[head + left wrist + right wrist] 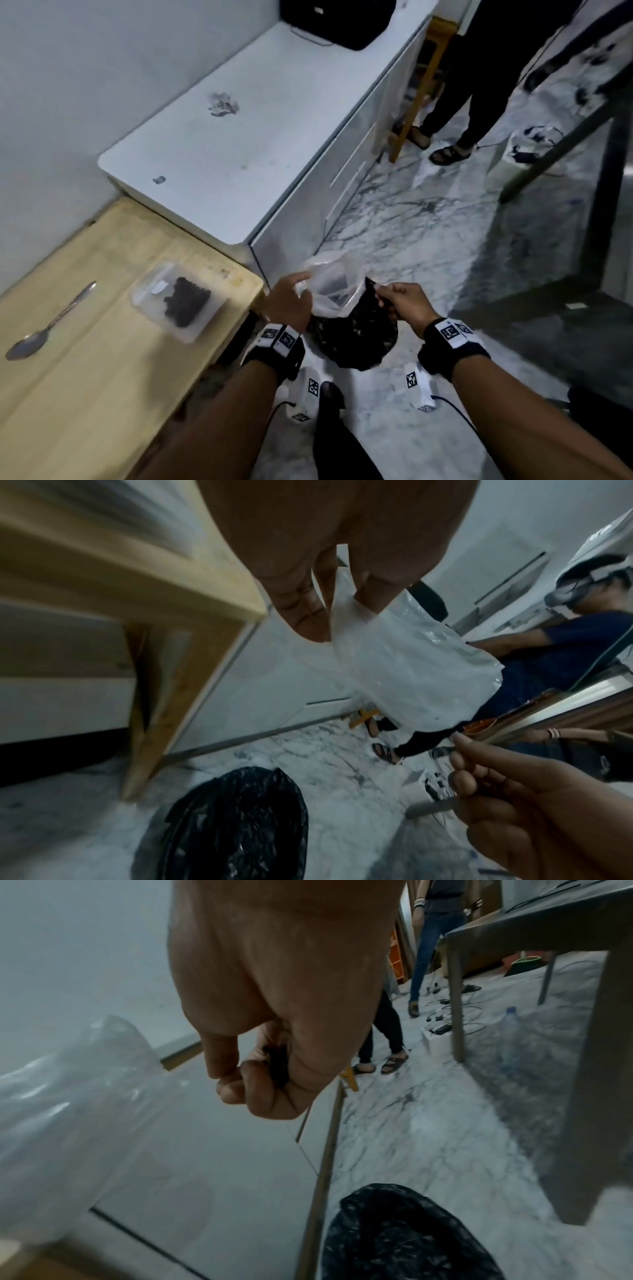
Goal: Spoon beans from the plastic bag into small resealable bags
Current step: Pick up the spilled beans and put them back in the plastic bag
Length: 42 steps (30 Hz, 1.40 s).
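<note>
Beside the wooden table (102, 394), my left hand (298, 284) pinches the rim of a clear plastic bag (335, 287), which hangs over a black bin bag (356, 335) on the floor. The left wrist view shows my left hand (335, 610) gripping that clear bag (411, 664), with the black bag (236, 831) below. My right hand (383, 298) pinches the black bag's upper edge; the right wrist view shows dark plastic between the curled fingers of my right hand (267, 1069). On the table lie a metal spoon (48, 325) and a small resealable bag (178, 301) holding dark beans.
A white cabinet (239, 137) stands beyond the table with a black device (335, 20) at its far end. A person in sandals (445, 150) stands on the marble floor. A dark table leg (609, 205) is to the right.
</note>
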Tool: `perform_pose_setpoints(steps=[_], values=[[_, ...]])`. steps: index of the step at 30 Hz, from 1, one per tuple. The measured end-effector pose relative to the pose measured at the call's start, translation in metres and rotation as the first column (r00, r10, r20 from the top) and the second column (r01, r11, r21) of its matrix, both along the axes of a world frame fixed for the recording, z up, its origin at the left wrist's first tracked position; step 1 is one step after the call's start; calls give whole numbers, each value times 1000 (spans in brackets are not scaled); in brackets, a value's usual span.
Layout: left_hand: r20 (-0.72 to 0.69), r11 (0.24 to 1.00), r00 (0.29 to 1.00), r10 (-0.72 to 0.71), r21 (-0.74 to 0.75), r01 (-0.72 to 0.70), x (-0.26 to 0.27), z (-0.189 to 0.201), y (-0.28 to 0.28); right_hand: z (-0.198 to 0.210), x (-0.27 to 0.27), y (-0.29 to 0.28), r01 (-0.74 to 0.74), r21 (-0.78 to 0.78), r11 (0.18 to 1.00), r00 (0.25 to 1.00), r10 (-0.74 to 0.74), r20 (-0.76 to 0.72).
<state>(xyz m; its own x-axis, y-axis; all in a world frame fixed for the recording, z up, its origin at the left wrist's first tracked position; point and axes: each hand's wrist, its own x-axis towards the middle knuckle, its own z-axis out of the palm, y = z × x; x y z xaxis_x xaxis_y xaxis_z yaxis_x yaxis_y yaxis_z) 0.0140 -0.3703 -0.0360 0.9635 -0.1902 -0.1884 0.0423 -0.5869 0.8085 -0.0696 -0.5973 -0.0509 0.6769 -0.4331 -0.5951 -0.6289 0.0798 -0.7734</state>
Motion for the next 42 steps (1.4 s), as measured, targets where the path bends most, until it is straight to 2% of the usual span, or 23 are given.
perform_pose_setpoints(steps=[3, 6, 11, 15, 26, 42], values=[[-88, 1000, 996, 1, -30, -3, 6, -29, -46, -31, -7, -37, -48, -73, 996, 997, 43, -61], [-127, 1000, 992, -25, -6, 24, 13, -56, -69, -62, -7, -52, -142, -151, 978, 983, 122, -136], [-151, 997, 987, -48, 47, 56, 20, -88, -83, -97, -4, -58, -265, -194, 944, 952, 224, -209], [-202, 998, 979, -2, 66, 16, 18, -104, -84, -115, 2, -61, -309, -222, 925, 937, 256, -239], [-223, 996, 975, -19, 86, 39, 20, -138, -81, -165, 13, -76, -272, -195, 942, 925, 200, -322], [-249, 998, 968, 16, 55, -2, 14, -144, -92, -175, 1, -81, -252, -145, 957, 936, 204, -286]])
